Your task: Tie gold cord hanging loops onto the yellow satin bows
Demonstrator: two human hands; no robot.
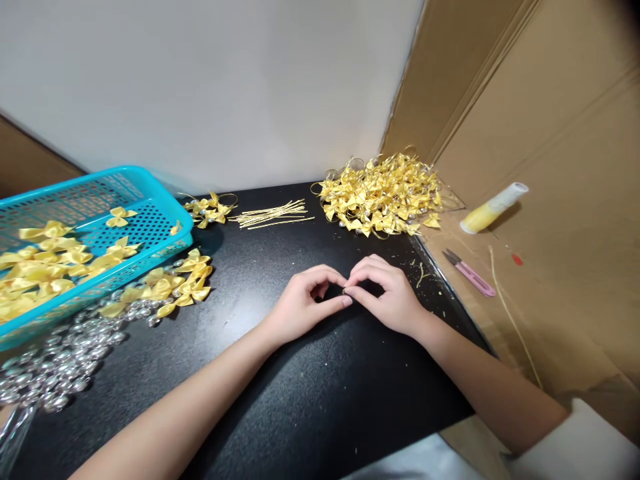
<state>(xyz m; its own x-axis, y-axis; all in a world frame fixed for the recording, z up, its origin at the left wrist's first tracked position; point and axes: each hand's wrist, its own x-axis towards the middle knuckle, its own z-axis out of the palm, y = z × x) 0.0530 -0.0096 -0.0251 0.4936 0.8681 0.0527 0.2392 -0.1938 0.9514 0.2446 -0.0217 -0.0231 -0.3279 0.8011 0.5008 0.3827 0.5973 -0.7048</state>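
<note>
My left hand (306, 301) and my right hand (387, 293) rest on the black tabletop (280, 400), fingertips meeting at the middle. Between the pinched fingertips is a tiny gold piece (345, 291), mostly hidden; I cannot tell exactly what it is. A bundle of thin gold cords (273, 215) lies beyond my hands. A big heap of finished yellow bows with gold loops (383, 193) sits at the back right. Loose yellow bows (173, 283) lie to the left, next to clear silver beads (60, 363).
A turquoise perforated basket (150, 220) with yellow bows stands at the left. A small cluster of bows (210, 210) lies near the wall. On the cardboard at the right are pink snips (470, 273), a yellow glue tube (493, 208) and a long cord (515, 320).
</note>
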